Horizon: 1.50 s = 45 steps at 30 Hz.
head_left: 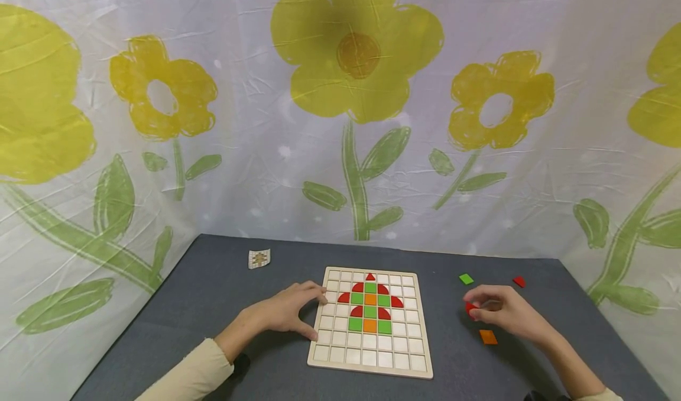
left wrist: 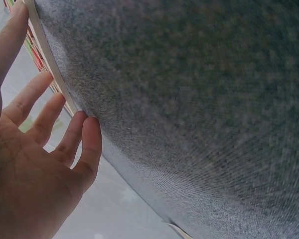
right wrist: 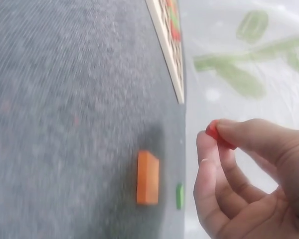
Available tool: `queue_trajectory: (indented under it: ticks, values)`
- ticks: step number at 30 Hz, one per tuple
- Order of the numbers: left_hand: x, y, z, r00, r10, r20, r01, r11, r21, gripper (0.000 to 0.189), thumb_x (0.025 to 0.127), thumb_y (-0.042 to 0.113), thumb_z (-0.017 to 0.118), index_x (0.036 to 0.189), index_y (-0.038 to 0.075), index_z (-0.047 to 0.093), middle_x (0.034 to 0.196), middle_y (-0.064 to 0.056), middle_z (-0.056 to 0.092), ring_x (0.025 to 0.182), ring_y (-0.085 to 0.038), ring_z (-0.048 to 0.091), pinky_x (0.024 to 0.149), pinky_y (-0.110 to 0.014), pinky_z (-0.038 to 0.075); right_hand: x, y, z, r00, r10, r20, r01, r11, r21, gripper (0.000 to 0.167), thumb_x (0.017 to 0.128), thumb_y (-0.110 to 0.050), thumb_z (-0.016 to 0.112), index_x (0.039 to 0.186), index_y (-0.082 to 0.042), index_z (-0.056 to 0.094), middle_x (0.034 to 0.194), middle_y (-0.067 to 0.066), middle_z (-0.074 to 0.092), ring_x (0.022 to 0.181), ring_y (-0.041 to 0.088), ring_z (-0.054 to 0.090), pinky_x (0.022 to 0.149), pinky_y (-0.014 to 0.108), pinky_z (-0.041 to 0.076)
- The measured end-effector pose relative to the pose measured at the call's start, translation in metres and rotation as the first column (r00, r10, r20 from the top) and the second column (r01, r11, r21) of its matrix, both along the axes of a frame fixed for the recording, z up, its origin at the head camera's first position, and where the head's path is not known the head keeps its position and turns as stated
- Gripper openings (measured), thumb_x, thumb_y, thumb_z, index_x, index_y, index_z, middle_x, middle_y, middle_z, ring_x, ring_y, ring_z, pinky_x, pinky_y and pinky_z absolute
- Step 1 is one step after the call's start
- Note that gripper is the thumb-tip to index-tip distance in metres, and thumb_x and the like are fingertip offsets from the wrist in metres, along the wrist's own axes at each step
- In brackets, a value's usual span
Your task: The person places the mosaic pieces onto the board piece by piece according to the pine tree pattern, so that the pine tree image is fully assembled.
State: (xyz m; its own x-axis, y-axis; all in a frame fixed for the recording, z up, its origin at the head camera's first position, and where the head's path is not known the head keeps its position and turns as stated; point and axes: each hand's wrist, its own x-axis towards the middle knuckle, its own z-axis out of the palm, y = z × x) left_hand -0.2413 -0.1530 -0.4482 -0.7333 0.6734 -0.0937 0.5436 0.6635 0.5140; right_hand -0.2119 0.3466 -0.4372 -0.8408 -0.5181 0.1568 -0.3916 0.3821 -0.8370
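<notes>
A wooden grid board (head_left: 346,353) lies on the table, with green, orange and red tiles set in its middle cells in a tree-like shape. My left hand (head_left: 282,311) rests at the board's left edge, thumb and fingers spread, fingertips right at the rim. In the left wrist view the fingers (left wrist: 89,144) lie along the side of the board. Right of the board, my right hand (head_left: 505,311) pinches a small red tile (right wrist: 214,130) between thumb and fingers above the table. Most of that tile is hidden by the fingertips.
Near the right hand lie an orange square tile (head_left: 488,337), a green square tile (head_left: 466,278) and another red tile (head_left: 519,281). A small pattern card (head_left: 259,259) is at the back left. A flower-printed curtain (head_left: 250,170) stands behind the dark table (head_left: 175,306).
</notes>
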Motion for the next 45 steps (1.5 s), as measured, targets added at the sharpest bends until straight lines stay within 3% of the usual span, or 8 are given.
queue_trajectory:
  ticks: [4,20,28,36,45]
  values:
    - [0.000,0.000,0.001,1.000,-0.005,-0.006,0.005,1.000,-0.006,0.066,0.078,0.044,0.088,0.132,0.016,0.061,0.150,-0.007,0.044,0.134,-0.036,0.042,0.106,-0.057,0.035,-0.004,-0.011,-0.003,1.000,0.009,-0.024,-0.009,1.000,0.001,0.023,0.095,-0.005,0.072,0.114,0.007,0.067,0.101,0.017,0.065,0.085,0.022,0.063,0.071,0.036,0.057]
    - [0.001,0.001,0.002,1.000,0.005,0.006,-0.005,1.000,-0.006,0.064,0.078,0.045,0.088,0.130,0.017,0.061,0.150,-0.007,0.043,0.134,-0.036,0.041,0.105,-0.058,0.036,-0.013,-0.052,-0.010,0.998,0.048,-0.043,-0.051,0.997,-0.051,0.010,0.095,-0.003,0.072,0.104,0.000,0.068,0.088,0.012,0.070,0.075,0.033,0.068,0.065,0.040,0.057]
    - [0.000,0.000,0.001,1.000,0.008,-0.001,-0.008,1.000,-0.014,0.065,0.078,0.046,0.087,0.131,0.019,0.061,0.150,-0.006,0.044,0.134,-0.035,0.041,0.106,-0.056,0.036,-0.018,-0.073,-0.010,1.000,0.030,-0.006,-0.030,1.000,0.007,0.009,0.094,-0.009,0.075,0.099,-0.005,0.070,0.085,0.007,0.070,0.073,0.030,0.065,0.060,0.030,0.050]
    - [0.001,0.000,0.001,1.000,0.013,0.004,-0.013,1.000,-0.007,0.063,0.078,0.045,0.088,0.129,0.018,0.062,0.150,-0.007,0.044,0.135,-0.037,0.040,0.106,-0.058,0.035,-0.026,-0.100,-0.010,0.996,0.084,-0.014,-0.084,0.996,-0.003,0.008,0.093,-0.005,0.075,0.100,-0.004,0.071,0.090,0.007,0.070,0.073,0.022,0.063,0.062,0.031,0.052]
    - [0.001,0.000,0.002,1.000,-0.002,0.008,0.002,1.000,0.002,0.063,0.079,0.044,0.087,0.130,0.017,0.061,0.151,-0.007,0.043,0.134,-0.036,0.040,0.105,-0.057,0.036,-0.034,-0.130,-0.011,0.985,0.168,-0.025,-0.169,0.985,-0.022,0.009,0.095,-0.001,0.072,0.104,0.000,0.073,0.097,0.014,0.070,0.083,0.024,0.064,0.072,0.031,0.054]
